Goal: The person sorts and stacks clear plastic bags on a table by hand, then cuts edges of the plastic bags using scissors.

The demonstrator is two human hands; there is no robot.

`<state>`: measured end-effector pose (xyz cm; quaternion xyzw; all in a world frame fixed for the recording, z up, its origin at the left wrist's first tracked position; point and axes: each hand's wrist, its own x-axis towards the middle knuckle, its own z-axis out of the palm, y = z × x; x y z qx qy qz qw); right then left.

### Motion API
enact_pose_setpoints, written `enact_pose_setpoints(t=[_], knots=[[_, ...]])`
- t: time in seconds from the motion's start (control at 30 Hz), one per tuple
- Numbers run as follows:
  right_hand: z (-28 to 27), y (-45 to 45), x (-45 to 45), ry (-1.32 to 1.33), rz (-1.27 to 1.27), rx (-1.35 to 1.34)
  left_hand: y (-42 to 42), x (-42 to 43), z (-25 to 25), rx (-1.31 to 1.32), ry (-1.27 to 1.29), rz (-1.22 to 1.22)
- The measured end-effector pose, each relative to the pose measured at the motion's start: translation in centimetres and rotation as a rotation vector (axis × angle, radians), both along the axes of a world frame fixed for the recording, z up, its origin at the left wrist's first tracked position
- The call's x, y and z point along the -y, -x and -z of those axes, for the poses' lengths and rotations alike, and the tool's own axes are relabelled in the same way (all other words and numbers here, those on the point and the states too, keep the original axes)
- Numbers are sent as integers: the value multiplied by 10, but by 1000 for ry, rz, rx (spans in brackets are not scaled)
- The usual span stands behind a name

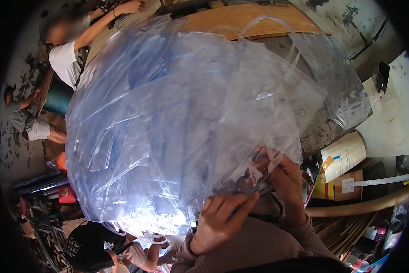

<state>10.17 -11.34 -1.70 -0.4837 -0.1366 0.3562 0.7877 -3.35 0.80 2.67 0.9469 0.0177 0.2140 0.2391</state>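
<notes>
A large heap of clear plastic bags (136,118) covers most of the surface before me. My left hand (220,220) is closed at the near edge of one clear plastic bag (268,104), thumb and fingers pinching it. My right hand (284,175) grips the same bag's edge a little further right, with part of its fingers seen through the film. A clear strap handle (266,19) loops up at the back of the heap. Another clear bag (336,77) lies flat at the right end.
Behind the heap are a wooden board (245,20) and a worn table (325,132). A paper roll (343,157) and a cardboard box (348,185) stand at right, above long wooden strips (350,232). People are at upper left (65,59), left (27,118) and lower left (88,248).
</notes>
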Motion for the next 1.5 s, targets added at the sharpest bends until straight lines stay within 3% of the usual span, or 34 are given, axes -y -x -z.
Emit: enact_pose_setpoints(t=[0.4, 0.47, 0.57, 0.63, 0.7, 0.73, 0.77, 0.8, 0.83, 0.9, 0.93, 1.0, 1.1, 1.37, 1.47, 1.5], knots=[[0, -4, 2, 51, -84, 104, -5, 2, -1, -24, 55, -3], [20, 0, 13, 69, -77, 130, -4, 1, 0, -23, 60, -1], [3, 5, 7, 90, -114, 89, -3, 1, -1, 37, 124, -2], [-5, 5, 2, 89, -153, 25, -6, 3, -10, 144, 158, -194], [-3, 3, 1, -21, -354, 439, 1, -4, -2, 206, 235, -221], [-6, 1, -4, -26, -349, 449, 3, -7, 2, 261, 315, -250], [-11, 0, -12, 17, -377, 783, 2, -8, 5, 271, 310, -243], [-16, 0, -19, 64, -397, 1119, 0, -8, 7, 366, 578, -345], [-21, 5, -23, 63, -389, 1131, -2, -8, 7, 457, 851, -441], [-26, 23, -27, 388, -410, 1409, -2, -18, 3, 459, 960, -458], [-26, 28, -29, 439, -407, 1470, -2, -23, 3, 487, 1136, -507], [-22, 33, -31, 442, -377, 1506, -2, -26, 2, 535, 1379, -561], [-19, 36, -31, 448, -357, 1553, -1, -25, 2, 562, 1415, -537], [-9, 39, -28, 472, -228, 1663, 5, -32, 16, 502, 1285, -417], [-15, 32, -17, 304, -152, 1462, 6, -32, 17, 477, 1269, -330], [-16, 28, -11, 273, -8, 1263, 6, -32, 17, 472, 1304, -287]])
